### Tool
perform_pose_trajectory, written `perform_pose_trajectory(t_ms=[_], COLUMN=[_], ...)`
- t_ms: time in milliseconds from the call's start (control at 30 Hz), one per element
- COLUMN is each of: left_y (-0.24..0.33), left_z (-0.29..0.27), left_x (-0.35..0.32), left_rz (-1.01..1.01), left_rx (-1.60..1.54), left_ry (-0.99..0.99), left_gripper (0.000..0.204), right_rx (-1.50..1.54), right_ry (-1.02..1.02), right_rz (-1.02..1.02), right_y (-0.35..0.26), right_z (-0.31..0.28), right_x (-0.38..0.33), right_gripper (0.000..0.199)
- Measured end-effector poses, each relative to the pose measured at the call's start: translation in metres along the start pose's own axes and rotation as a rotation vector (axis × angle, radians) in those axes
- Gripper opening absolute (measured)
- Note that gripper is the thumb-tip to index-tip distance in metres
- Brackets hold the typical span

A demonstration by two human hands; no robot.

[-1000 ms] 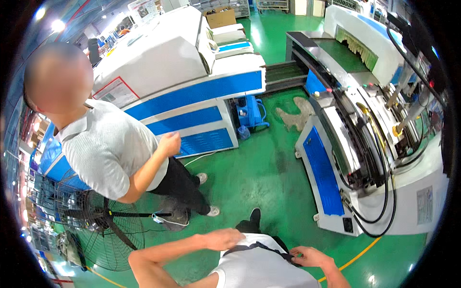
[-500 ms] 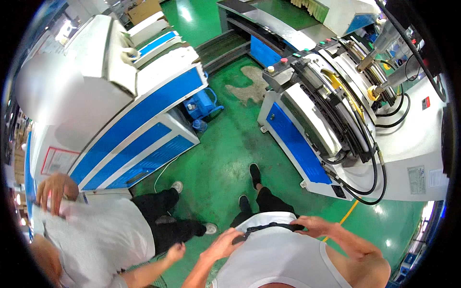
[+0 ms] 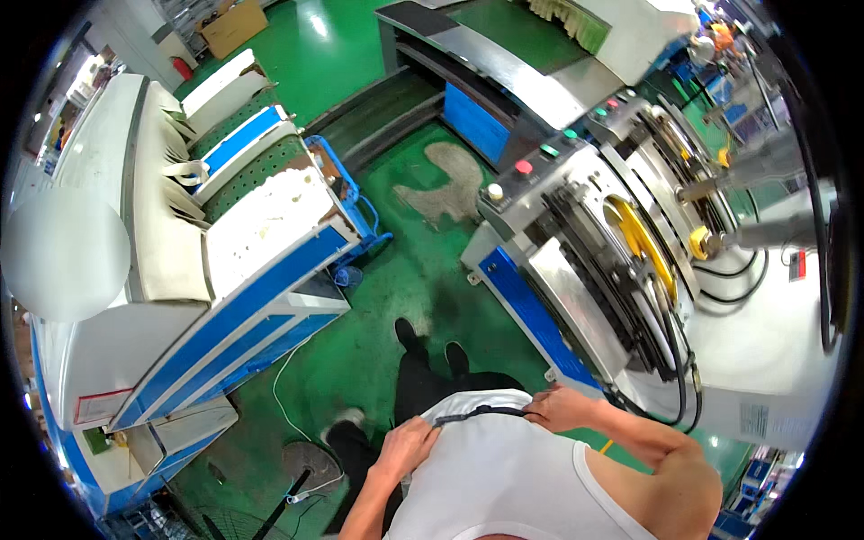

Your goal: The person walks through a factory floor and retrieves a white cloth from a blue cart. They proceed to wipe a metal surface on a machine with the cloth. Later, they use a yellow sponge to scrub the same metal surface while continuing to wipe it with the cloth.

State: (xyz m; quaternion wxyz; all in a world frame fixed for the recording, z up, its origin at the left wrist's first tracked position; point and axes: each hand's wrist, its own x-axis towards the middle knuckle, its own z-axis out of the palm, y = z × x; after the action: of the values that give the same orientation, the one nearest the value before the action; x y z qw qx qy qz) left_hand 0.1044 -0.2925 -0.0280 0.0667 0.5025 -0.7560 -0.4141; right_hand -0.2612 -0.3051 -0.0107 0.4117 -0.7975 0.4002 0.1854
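Note:
A thin black strap point(image 3: 477, 412) runs across the waist of my white sleeveless top point(image 3: 504, 477). At its left end, my left hand point(image 3: 409, 447) is closed with the fingers curled around it. My right hand point(image 3: 560, 409) pinches the strap's other end, thumb and fingers together. Both hands rest close against my body. Below the hem show my black trousers point(image 3: 423, 382) and dark shoes on the green floor.
A white and blue machine point(image 3: 243, 297) stands to the left, with a blue cart point(image 3: 360, 216) behind it. To the right is a press-like machine point(image 3: 594, 270) with hoses and buttons. At lower left are a floor fan's round base point(image 3: 306, 468), a white cable point(image 3: 281, 387) and another person's leg point(image 3: 349, 445).
My view has shifted, and the other person, whose torso and hands showed on the left, is now mostly out of sight. My feet have stepped leftward. Both hands stay on the strap.

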Motion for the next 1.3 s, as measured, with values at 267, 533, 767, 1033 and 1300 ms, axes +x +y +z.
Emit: perform_pose_trajectory(t_ms=[267, 533, 767, 1033, 1300], left_y=[-0.074, -0.086, -0.032, 0.058, 0.073], left_z=[-0.097, -0.127, -0.081, 0.002, 0.021], left_x=[0.014, 0.022, 0.02, -0.015, -0.052], left_rz=[0.057, -0.201, -0.46, -0.771, -1.242], left_rx=[-0.237, -0.629, -0.486, -0.333, -0.944], left_ry=[-0.032, -0.15, 0.192, 0.113, 0.447], left_gripper=[0.021, 0.039, 0.025, 0.04, 0.024], right_rx=[0.194, 0.255, 0.459, 0.309, 0.096], right_ry=[0.13, 0.0, 0.111, -0.042, -0.126], right_rz=[-0.212, -0.117, -0.113, -0.271, -0.401], right_y=[-0.018, 0.008, 0.038, 0.073, 0.028], right_z=[-0.123, -0.202, -0.264, -0.251, -0.232], right_x=[0.13, 0.179, 0.234, 0.289, 0.319], right_gripper=[0.026, 0.028, 0.03, 0.027, 0.031])
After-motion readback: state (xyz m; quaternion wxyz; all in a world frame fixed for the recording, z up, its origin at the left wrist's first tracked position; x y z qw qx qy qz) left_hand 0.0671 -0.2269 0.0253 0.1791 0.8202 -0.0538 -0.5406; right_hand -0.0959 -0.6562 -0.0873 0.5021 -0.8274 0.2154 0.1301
